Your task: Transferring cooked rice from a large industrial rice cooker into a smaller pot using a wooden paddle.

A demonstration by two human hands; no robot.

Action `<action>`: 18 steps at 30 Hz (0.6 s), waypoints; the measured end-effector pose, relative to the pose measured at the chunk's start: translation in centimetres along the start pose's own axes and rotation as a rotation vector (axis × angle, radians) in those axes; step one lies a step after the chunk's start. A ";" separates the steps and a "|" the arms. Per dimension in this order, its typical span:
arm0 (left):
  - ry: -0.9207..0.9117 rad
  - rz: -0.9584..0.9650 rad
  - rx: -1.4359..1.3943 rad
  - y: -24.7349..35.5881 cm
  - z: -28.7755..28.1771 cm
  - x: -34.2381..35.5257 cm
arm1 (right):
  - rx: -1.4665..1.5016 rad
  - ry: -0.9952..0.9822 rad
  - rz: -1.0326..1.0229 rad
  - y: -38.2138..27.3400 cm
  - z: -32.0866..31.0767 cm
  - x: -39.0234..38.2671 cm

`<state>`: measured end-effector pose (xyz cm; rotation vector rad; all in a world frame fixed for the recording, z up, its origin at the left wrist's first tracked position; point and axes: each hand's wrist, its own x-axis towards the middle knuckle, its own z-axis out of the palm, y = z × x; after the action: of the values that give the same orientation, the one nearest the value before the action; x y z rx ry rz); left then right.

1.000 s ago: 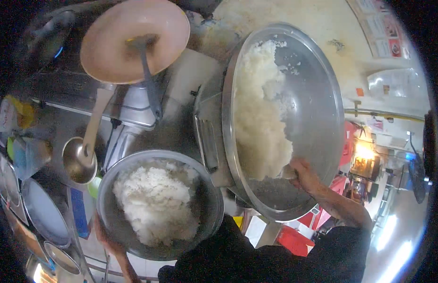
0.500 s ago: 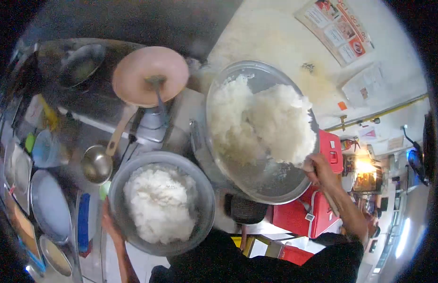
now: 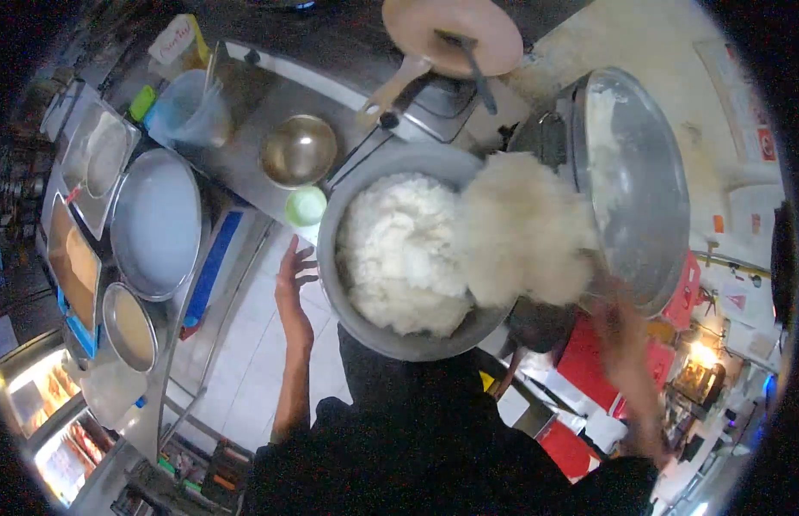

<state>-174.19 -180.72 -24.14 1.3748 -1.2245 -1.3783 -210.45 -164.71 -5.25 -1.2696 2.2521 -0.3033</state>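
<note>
I see, upper centre, a pink lid (image 3: 455,34) with ladle (image 3: 301,150) below-left; upper left, a plastic jug (image 3: 189,112); left edge, round trays (image 3: 154,224).

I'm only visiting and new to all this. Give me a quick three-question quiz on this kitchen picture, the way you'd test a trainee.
1. True or false: the big grey bowl already holds white rice.
2. What does the left hand do? A) grips a ladle B) hangs open beside the bowl C) rests in the rice
3. Fill in: the tilted metal pan is up on the person's ____ side.

Key: 1 true. 2 B, its fingers are spread and grip nothing. 3 right; a clump of rice is dropping from it, and the right hand under it is blurred.
</note>
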 end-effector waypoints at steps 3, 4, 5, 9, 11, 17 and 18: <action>-0.034 -0.069 -0.060 -0.3 -0.4 -1.8 | -0.512 -0.188 -0.123 -4.3 12.7 2.3; -0.023 -0.054 -0.062 -0.3 0.2 -2.2 | -0.553 0.032 -0.228 -5.7 16.6 3.0; -0.019 -0.066 -0.038 -0.3 0.9 -2.3 | -0.435 0.063 -0.190 -6.2 17.8 3.1; -0.038 -0.129 -0.097 0.7 2.4 -2.3 | -0.193 -0.022 -0.086 -5.1 15.5 1.7; -0.036 -0.106 -0.116 0.7 2.9 -1.8 | -0.185 -0.082 -0.007 -4.6 13.6 0.5; -0.014 -0.123 -0.141 -0.3 3.0 0.0 | 0.157 -0.147 -0.012 -5.1 7.6 -3.5; -0.045 -0.069 -0.159 -0.5 3.1 0.6 | 0.476 -0.269 0.223 -5.2 5.8 -4.4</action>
<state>-177.22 -180.92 -24.93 1.2921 -1.0798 -1.5278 -201.61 -163.38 -6.33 -0.7547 1.9158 -0.5140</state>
